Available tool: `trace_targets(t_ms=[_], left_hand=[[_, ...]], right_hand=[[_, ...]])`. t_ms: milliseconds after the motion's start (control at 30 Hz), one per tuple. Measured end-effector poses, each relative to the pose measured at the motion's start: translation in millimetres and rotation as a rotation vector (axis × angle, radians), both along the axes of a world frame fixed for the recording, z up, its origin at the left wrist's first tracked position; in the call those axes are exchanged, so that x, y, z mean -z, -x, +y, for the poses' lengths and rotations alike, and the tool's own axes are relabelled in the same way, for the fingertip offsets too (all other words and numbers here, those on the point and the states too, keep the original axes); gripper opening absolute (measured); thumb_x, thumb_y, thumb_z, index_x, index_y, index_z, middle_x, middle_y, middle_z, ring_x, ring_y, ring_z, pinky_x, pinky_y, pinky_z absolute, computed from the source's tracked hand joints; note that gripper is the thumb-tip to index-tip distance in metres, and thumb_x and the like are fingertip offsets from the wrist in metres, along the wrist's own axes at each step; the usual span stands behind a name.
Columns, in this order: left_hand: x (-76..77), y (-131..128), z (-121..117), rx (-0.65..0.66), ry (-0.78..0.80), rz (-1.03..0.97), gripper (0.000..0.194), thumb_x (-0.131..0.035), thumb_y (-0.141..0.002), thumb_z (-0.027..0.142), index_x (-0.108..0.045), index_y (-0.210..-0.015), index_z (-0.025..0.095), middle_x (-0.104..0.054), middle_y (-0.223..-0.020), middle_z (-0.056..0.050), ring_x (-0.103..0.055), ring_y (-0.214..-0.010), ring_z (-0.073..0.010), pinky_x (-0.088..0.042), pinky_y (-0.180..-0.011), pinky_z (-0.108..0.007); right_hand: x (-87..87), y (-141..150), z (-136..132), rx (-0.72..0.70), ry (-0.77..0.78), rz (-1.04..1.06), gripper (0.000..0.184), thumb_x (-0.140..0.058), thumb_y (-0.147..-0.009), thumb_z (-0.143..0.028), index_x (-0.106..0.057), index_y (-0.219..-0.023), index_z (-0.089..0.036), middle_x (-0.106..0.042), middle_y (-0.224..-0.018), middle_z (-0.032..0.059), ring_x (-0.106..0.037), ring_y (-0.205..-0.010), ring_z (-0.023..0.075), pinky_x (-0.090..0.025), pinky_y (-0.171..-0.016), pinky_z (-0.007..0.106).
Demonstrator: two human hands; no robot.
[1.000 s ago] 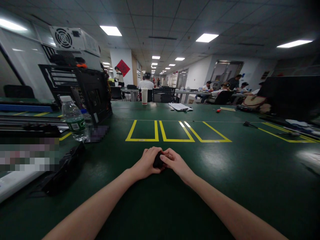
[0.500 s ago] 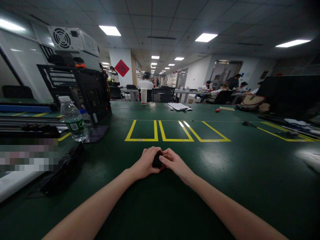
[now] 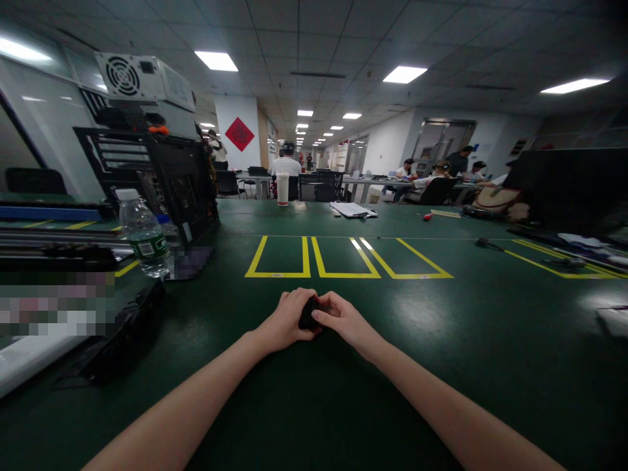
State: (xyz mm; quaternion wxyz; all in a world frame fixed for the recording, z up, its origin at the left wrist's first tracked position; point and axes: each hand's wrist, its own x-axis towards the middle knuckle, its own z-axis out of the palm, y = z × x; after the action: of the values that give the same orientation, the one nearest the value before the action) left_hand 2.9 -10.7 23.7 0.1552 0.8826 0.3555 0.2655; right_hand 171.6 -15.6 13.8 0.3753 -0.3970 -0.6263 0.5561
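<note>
Between my two hands is a small black object (image 3: 308, 314), too dark and too covered by fingers to name its kind. My left hand (image 3: 289, 319) curls around its left side, thumb low and fingers over the top. From the right, my right hand (image 3: 342, 319) closes on it with thumb and fingertips. Both hands rest low over the green table (image 3: 314, 399), just in front of the yellow tape outlines (image 3: 346, 275).
At left stand a water bottle (image 3: 143, 235) and an open black computer case (image 3: 179, 176) with a power supply (image 3: 147, 78) on top. Farther back are a white cup (image 3: 282, 188) and papers (image 3: 353, 209). A black cable (image 3: 488, 244) lies at right.
My hands and the black object stay almost in place; the right thumb shifts very slightly. In the background at left, a standing person has moved left.
</note>
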Motion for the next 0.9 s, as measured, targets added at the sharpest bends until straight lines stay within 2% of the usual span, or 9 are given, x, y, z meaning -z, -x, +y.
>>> trace_targets(t_ms=[200,333,433,700,900], left_hand=[[-4.8,-0.1,-2.6,0.009,0.03,-0.002,0.046,-0.061,-0.068,0.024,-0.038,-0.108,0.023,-0.048,-0.107,-0.005,-0.046,-0.1,-0.0221,-0.032,-0.086,-0.039],[-3.4,0.5,-1.7,-0.004,0.048,-0.006,0.046,-0.061,-0.068,0.025,-0.037,-0.108,0.022,-0.047,-0.108,-0.005,-0.045,-0.1,-0.0217,-0.033,-0.086,-0.039],[-3.1,1.0,-1.4,-0.014,0.065,-0.002,0.046,-0.061,-0.068,0.026,-0.038,-0.107,0.022,-0.046,-0.107,-0.005,-0.045,-0.099,-0.0219,-0.034,-0.085,-0.038],[-3.1,1.0,-1.8,0.005,0.031,0.002,0.047,-0.061,-0.068,0.026,-0.037,-0.108,0.021,-0.046,-0.107,-0.006,-0.044,-0.1,-0.022,-0.032,-0.086,-0.038],[-2.6,1.3,-1.9,0.016,0.029,0.005,0.047,-0.06,-0.069,0.025,-0.036,-0.109,0.022,-0.046,-0.107,-0.005,-0.045,-0.1,-0.0212,-0.032,-0.087,-0.038]], right_hand=[[3.4,3.3,0.2,0.063,-0.003,-0.007,0.026,-0.052,-0.072,-0.042,-0.05,-0.086,-0.02,-0.056,-0.089,0.002,-0.054,-0.086,0.0172,-0.045,-0.074,0.033],[7.9,4.9,4.0,0.096,0.048,-0.024,0.032,-0.054,-0.07,-0.042,-0.05,-0.092,-0.019,-0.055,-0.093,0.0035,-0.054,-0.086,0.0175,-0.045,-0.074,0.034],[6.4,4.1,4.1,0.075,0.078,-0.026,0.034,-0.054,-0.071,-0.041,-0.05,-0.095,-0.018,-0.055,-0.096,0.0046,-0.053,-0.089,0.0182,-0.044,-0.076,0.034],[-2.9,1.8,-1.7,0.018,0.055,-0.001,0.029,-0.062,-0.066,-0.032,-0.048,-0.089,-0.019,-0.055,-0.093,0.0019,-0.052,-0.09,0.0177,-0.044,-0.076,0.035],[3.1,4.3,-1.3,0.052,0.059,0.033,0.028,-0.053,-0.071,-0.043,-0.049,-0.088,-0.02,-0.056,-0.09,0.0022,-0.054,-0.086,0.0169,-0.045,-0.074,0.033]])
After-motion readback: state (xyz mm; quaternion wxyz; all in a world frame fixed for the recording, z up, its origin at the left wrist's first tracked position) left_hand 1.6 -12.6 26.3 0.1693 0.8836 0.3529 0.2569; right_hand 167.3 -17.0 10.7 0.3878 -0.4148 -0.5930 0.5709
